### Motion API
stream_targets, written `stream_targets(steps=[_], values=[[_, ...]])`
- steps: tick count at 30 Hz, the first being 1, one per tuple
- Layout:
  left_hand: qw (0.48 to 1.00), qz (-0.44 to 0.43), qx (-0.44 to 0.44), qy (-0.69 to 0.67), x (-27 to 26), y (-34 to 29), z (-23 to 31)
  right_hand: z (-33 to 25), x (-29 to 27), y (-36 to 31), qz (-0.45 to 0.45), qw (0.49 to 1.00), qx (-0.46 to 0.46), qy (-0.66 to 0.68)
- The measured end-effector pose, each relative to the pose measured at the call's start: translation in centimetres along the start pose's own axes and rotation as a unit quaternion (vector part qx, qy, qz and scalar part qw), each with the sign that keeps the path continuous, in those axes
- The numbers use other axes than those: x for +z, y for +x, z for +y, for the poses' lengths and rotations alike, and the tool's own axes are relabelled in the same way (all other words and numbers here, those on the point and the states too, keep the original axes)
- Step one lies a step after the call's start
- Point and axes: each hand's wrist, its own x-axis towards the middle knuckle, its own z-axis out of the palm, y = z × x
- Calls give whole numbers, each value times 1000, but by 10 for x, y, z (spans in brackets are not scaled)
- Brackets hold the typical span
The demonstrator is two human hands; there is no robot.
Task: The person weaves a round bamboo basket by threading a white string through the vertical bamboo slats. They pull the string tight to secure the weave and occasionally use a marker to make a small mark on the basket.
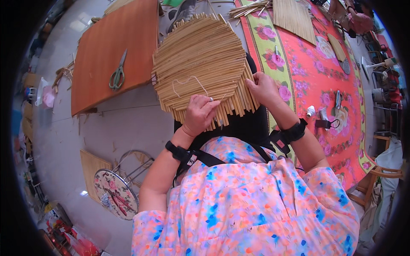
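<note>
A roundish mat of straw-coloured stalks (196,64) rests on my lap, its near edge uneven with loose stalk ends. My left hand (197,113) is closed in a pinch over that near edge, with a small metal band on one finger. A pale thread (193,77) loops across the mat and runs down to those fingers. Whether a needle is between them I cannot tell. My right hand (263,88) grips the mat's right edge, thumb on top of the stalks and the other fingers mostly hidden.
Left of the mat, scissors (118,76) lie on a brown tabletop (100,51). A flower-patterned stool (116,194) with pliers-like tools stands lower left. On the right, a red floral cloth (316,98) carries a stalk panel (294,19), a thread spool (310,111) and small tools.
</note>
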Motion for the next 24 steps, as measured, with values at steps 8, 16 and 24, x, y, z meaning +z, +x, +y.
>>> stream_targets(steps=[8,16,24], values=[[1000,-3,10,-4,2,2,-4,1,-9,6,-34,999,26,0],[996,-57,-58,-27,2,11,-4,24,0,20,-96,993,19,63],[978,-154,-131,-51,-9,31,-1,44,12,24,-133,970,47,198]])
